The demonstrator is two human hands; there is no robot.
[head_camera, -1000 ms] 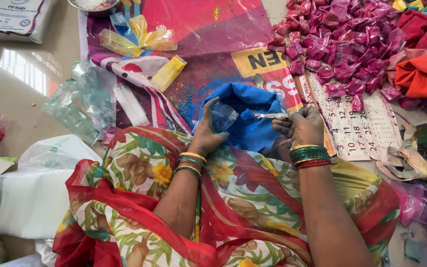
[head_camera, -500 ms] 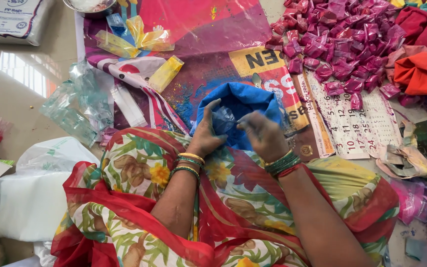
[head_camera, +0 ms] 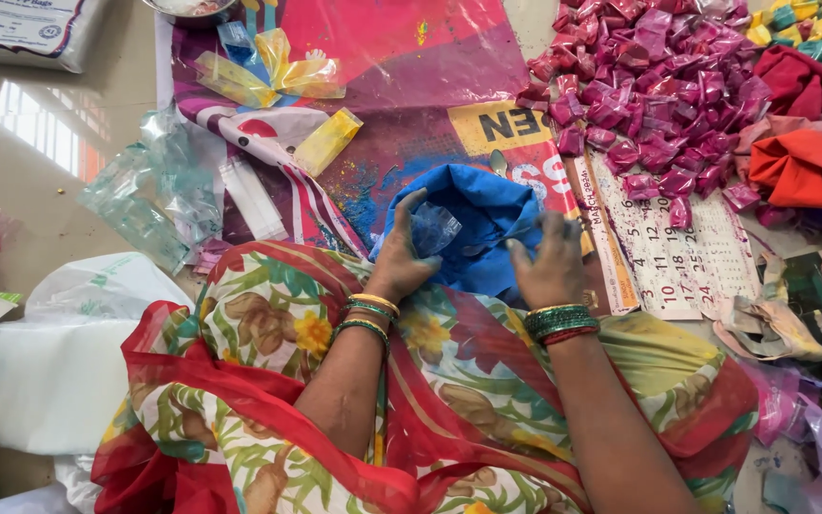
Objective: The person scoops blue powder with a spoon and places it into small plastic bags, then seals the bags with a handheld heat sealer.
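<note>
Blue cloth bag (head_camera: 487,224) sat bunched and open at the edge of the person's lap, just beyond the floral red, green and cream sari (head_camera: 268,381) that filled the near part of the view. The left hand (head_camera: 401,262), with gold and green bangles at the wrist, was closed around a small clear plastic pouch (head_camera: 435,228) dusted with blue, holding it against the near left side of the bag. The right hand (head_camera: 549,266), wearing green and red bangles, rested spread on the bag's right edge with its fingers smeared blue; whether it gripped the cloth could not be told. The two hands were apart, the bag's mouth between them.

Under and beyond the bag lay a pink and red printed sheet (head_camera: 411,57) with loose blue powder (head_camera: 363,190) spilled on it. To the right of the bag a calendar page (head_camera: 687,257) lay flat. To the left, a loose pile of empty clear pouches (head_camera: 149,195) rested on the floor, and a yellow packet (head_camera: 327,141) lay on the sheet. Farther off, at upper right, was a heap of small pink filled packets (head_camera: 658,95), with a red cloth bundle (head_camera: 811,167) beside it.
</note>
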